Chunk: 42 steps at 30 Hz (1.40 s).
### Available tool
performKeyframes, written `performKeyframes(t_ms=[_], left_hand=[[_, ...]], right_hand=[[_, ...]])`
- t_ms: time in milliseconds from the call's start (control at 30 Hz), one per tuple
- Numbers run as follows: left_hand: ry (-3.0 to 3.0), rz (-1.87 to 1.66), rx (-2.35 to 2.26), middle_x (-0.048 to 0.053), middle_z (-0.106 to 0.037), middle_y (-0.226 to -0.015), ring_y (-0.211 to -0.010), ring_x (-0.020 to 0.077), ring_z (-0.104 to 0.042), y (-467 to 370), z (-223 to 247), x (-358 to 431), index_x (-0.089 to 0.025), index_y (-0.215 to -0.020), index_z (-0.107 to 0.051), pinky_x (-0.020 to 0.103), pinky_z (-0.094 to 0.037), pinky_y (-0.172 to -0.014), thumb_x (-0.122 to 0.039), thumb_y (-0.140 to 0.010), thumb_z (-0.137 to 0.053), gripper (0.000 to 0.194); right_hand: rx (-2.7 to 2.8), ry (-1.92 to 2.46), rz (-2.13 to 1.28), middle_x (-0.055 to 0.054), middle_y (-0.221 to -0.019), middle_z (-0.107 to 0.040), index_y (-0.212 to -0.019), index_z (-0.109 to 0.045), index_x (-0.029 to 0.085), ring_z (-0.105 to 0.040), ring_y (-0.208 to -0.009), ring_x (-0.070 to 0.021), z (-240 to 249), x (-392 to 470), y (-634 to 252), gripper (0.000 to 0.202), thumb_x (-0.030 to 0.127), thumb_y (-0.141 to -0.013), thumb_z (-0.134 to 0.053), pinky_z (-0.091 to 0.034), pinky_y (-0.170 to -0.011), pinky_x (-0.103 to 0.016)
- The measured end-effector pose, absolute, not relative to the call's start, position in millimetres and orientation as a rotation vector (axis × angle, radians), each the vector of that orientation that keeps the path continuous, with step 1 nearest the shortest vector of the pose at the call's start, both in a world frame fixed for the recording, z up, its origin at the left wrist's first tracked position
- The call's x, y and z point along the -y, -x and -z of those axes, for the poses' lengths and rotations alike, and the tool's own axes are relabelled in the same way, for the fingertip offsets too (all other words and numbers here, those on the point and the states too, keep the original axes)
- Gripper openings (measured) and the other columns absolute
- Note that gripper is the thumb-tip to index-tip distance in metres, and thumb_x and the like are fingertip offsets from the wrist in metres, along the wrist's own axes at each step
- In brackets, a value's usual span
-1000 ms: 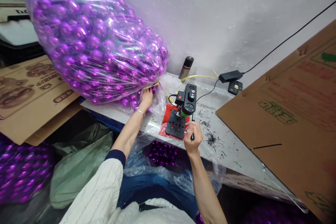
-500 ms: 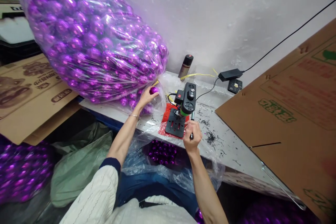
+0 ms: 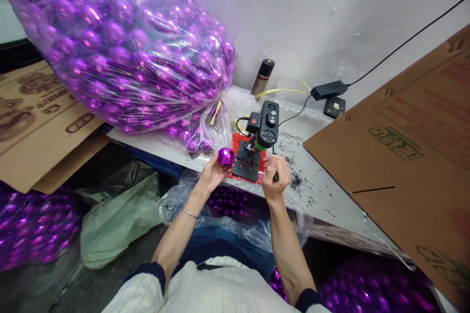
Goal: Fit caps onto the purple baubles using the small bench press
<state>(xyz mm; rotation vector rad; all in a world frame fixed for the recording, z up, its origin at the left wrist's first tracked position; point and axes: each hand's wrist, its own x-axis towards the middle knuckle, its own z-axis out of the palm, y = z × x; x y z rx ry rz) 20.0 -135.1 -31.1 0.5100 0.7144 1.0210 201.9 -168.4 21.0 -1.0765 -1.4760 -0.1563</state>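
Observation:
Between the fingers of my left hand (image 3: 213, 174) is a shiny purple mirror ball (image 3: 226, 156), held just left of a small bench drill press (image 3: 267, 124). The drill press has a black slotted base plate (image 3: 246, 165), resting on a red plastic sheet (image 3: 240, 182). My right hand (image 3: 276, 176) is closed round the black-ended lever handle (image 3: 275, 176) at the machine's right side. Loose purple balls (image 3: 186, 135) lie behind my left hand, by the tied neck of a big clear bag (image 3: 147, 58) full of such balls.
Black shavings (image 3: 298, 179) litter the white table (image 3: 323, 200). A spray can (image 3: 262, 77) and a power adapter (image 3: 329, 90) stand at the back by the wall. Cardboard boxes flank both sides, a large carton (image 3: 404, 156) at right. More purple balls (image 3: 228, 200) show below the table edge.
My left hand has come from the bag's neck towards me and right, bringing a purple ball beside the drill press. My right hand stays on the lever. The view has shifted slightly.

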Motion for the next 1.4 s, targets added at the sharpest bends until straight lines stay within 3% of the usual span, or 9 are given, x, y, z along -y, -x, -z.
performKeyframes(t_ms=[233, 333, 433, 633, 900, 1400], left_hand=[[-0.591, -1.128, -0.726, 0.011, -0.07, -0.116, -0.092, 0.0219, -0.069, -29.5, 35.3, 151.8, -0.024, -0.129, -0.058, 0.034, -0.056, -0.073, -0.062, -0.091, -0.052, 0.054], [-0.714, -1.127, -0.77, 0.008, -0.068, -0.12, -0.091, 0.0196, -0.069, -29.3, 36.5, 160.3, -0.029, -0.137, -0.052, 0.031, -0.055, -0.072, -0.056, -0.084, -0.068, 0.062], [-0.819, -1.082, -0.835, 0.007, -0.068, -0.122, -0.092, 0.018, -0.069, -38.6, 44.0, 160.3, -0.027, -0.135, -0.053, 0.029, -0.057, -0.076, -0.043, -0.074, -0.082, 0.07], [-1.149, -1.185, -1.084, 0.011, -0.069, -0.12, -0.11, 0.0225, -0.067, -63.5, 68.7, 130.0, -0.019, -0.127, -0.055, 0.039, -0.051, -0.101, -0.039, -0.074, -0.083, 0.064], [-1.85, -0.974, -1.182, 0.013, -0.069, -0.124, -0.115, 0.03, -0.065, -60.6, 68.9, 100.9, -0.019, -0.132, -0.059, 0.045, -0.05, -0.103, -0.042, -0.077, -0.081, 0.064], [-2.028, -0.923, -1.26, 0.015, -0.065, -0.121, -0.115, 0.0326, -0.062, -81.3, 73.1, 98.0, -0.018, -0.135, -0.057, 0.047, -0.049, -0.1, -0.045, -0.08, -0.078, 0.065]], right_hand=[[1.448, 1.134, 0.106, 0.0, -0.069, -0.06, -0.07, -0.053, 0.023, -0.06, -0.066, -0.014, -44.0, 164.2, -203.7, 0.031, 0.024, -0.099, -0.042, -0.046, -0.066, -0.03], [1.464, 1.131, 0.117, 0.0, -0.068, -0.06, -0.07, -0.053, 0.023, -0.06, -0.066, -0.014, -45.2, 164.2, -204.1, 0.032, 0.024, -0.099, -0.042, -0.046, -0.066, -0.03], [1.482, 1.128, 0.141, 0.0, -0.068, -0.06, -0.07, -0.052, 0.023, -0.06, -0.067, -0.0135, -44.4, 164.8, -204.1, 0.031, 0.022, -0.099, -0.041, -0.046, -0.066, -0.03], [1.514, 1.113, 0.127, -0.001, -0.069, -0.06, -0.07, -0.052, 0.023, -0.06, -0.068, -0.014, -43.5, 165.7, -204.8, 0.03, 0.021, -0.099, -0.041, -0.047, -0.066, -0.03], [1.554, 1.115, 0.163, -0.003, -0.071, -0.062, -0.075, -0.054, 0.022, -0.06, -0.069, -0.014, -37.7, 168.8, -205.0, 0.027, 0.019, -0.098, -0.04, -0.046, -0.066, -0.03], [1.553, 1.1, 0.164, -0.003, -0.072, -0.062, -0.076, -0.055, 0.021, -0.06, -0.069, -0.0143, -39.7, 168.3, -205.3, 0.026, 0.017, -0.097, -0.042, -0.046, -0.065, -0.029]])
